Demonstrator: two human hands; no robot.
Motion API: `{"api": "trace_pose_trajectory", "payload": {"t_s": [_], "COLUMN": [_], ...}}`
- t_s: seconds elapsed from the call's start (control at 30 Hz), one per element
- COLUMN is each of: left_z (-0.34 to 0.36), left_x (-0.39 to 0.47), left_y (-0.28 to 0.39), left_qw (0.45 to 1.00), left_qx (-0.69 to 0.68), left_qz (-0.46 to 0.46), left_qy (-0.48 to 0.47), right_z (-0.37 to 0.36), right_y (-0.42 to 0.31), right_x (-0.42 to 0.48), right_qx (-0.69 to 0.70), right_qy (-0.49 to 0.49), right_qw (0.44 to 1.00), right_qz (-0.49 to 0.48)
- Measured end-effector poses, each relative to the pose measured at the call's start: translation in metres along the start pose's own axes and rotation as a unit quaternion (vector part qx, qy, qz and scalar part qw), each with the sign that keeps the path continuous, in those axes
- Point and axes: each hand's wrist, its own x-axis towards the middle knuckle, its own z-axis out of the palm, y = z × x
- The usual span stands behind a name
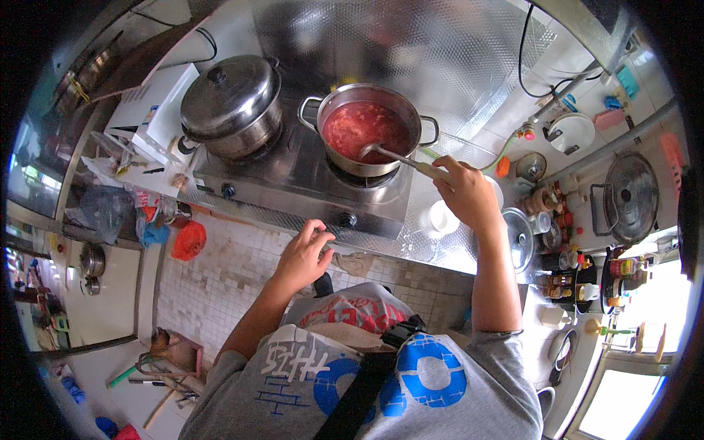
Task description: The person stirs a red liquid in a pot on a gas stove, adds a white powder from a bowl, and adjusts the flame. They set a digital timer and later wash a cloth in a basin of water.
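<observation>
My right hand (465, 190) grips the pale handle of a metal ladle (404, 159). The ladle's bowl dips into a red, chunky liquid (363, 125) near the front of a two-handled steel pot (355, 164). That pot sits on the right burner of a stainless gas stove (291, 176). Its flame, if any, cannot be made out. My left hand (307, 254) holds nothing, its fingers apart and slightly curled. It hovers by the counter's front edge, to the left of the right control knob (347, 220).
A lidded steel pot (231, 107) occupies the left burner, beside a white box (151, 110). Right of the stove stand a white cup (441, 217), a glass lid (517, 239) and several seasoning jars (550, 220). A gas hose (503, 151) runs behind. A red plastic bag (188, 241) hangs left.
</observation>
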Motion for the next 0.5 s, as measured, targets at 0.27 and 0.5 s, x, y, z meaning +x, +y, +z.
{"api": "trace_pose_trajectory", "payload": {"t_s": [0.27,0.5], "left_z": [0.001,-0.005], "left_x": [-0.001,-0.001], "left_y": [0.010,0.011], "left_qw": [1.000,0.999], "left_qx": [-0.003,0.005], "left_qz": [-0.025,-0.046], "left_qy": [0.002,0.015], "right_z": [0.029,0.060], "right_y": [0.005,0.007], "right_x": [0.014,0.040], "right_qx": [0.032,0.058], "right_qy": [0.029,0.039], "right_qw": [0.996,0.994], "right_qz": [-0.074,-0.082]}}
